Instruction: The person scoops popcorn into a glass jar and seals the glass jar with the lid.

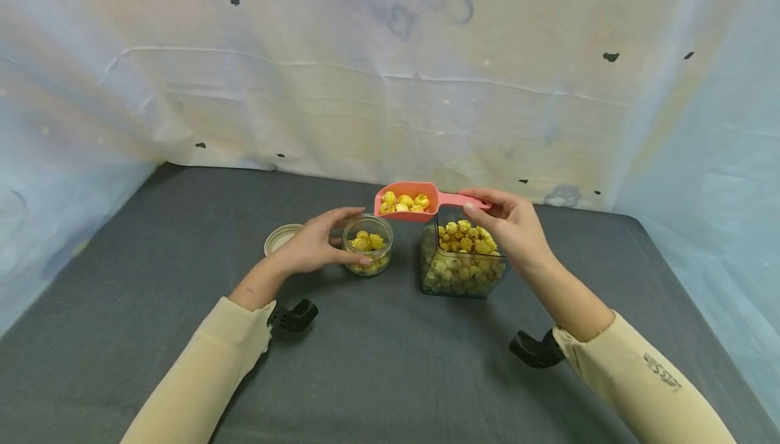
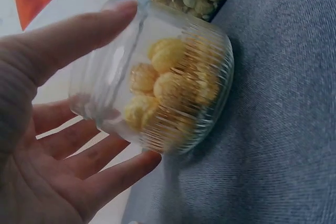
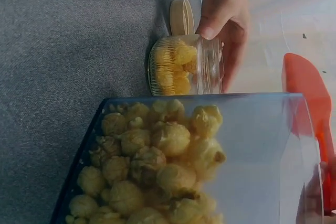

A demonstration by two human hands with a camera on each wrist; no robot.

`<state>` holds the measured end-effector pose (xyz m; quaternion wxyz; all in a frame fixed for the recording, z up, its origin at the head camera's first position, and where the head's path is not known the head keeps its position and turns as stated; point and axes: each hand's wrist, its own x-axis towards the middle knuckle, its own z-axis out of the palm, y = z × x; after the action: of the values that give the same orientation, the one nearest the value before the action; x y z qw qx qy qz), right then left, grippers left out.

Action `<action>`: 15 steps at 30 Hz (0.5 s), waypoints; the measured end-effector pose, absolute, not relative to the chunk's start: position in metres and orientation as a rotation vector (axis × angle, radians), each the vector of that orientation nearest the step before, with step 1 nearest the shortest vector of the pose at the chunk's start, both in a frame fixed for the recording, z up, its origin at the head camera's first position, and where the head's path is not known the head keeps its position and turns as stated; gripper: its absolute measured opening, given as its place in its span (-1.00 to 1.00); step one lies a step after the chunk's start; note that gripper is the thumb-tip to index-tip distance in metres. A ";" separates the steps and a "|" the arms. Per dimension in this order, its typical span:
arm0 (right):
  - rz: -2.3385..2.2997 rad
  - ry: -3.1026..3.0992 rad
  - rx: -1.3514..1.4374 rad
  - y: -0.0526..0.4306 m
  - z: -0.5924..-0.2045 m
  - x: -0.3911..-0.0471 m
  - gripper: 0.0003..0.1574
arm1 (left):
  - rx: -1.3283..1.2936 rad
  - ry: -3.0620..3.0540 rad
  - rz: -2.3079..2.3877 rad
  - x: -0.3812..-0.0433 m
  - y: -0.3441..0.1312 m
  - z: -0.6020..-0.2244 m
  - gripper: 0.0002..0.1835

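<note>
Beside the ribbed glass jar point(image 1: 376, 264) gripped by the left hand point(image 1: 313, 244), a smooth coral scoop point(image 1: 433, 200) is pinched by the right hand point(image 1: 513, 224) above a grey, cloth-covered table point(image 1: 390, 363) backed by creased sheeting point(image 1: 365, 112).

One left hand point(image 1: 317, 241) and one right hand point(image 1: 514, 224) made two, with two sleeves point(image 1: 204, 359) and two black wrist mounts point(image 1: 294, 317). There was one scoop point(image 1: 434, 199), one jar point(image 1: 381, 262), one lid point(image 1: 279, 235), one box point(image 1: 466, 275) and one desk point(image 1: 390, 369). At least five popcorn pieces point(image 1: 405, 200) sat in the scoop; several were in the jar, and the box held dozens, too many for an exact count.
</note>
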<state>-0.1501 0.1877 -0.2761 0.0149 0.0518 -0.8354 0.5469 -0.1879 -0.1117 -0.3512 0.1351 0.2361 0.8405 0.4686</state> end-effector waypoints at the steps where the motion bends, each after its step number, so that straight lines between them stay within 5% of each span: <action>1: 1.698 -2.613 0.153 0.187 -0.276 -0.150 -0.57 | 0.680 2.432 1.367 -0.188 -0.112 -0.352 -0.06; 15: 1.616 -2.781 0.085 0.185 -0.273 -0.154 -0.58 | 0.617 2.380 1.394 -0.190 -0.108 -0.356 -0.12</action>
<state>-0.1536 0.1850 -0.2726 -0.0381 0.0265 -0.8637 0.5018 -0.1902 -0.1076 -0.3564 0.1572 0.2156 0.8316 0.4871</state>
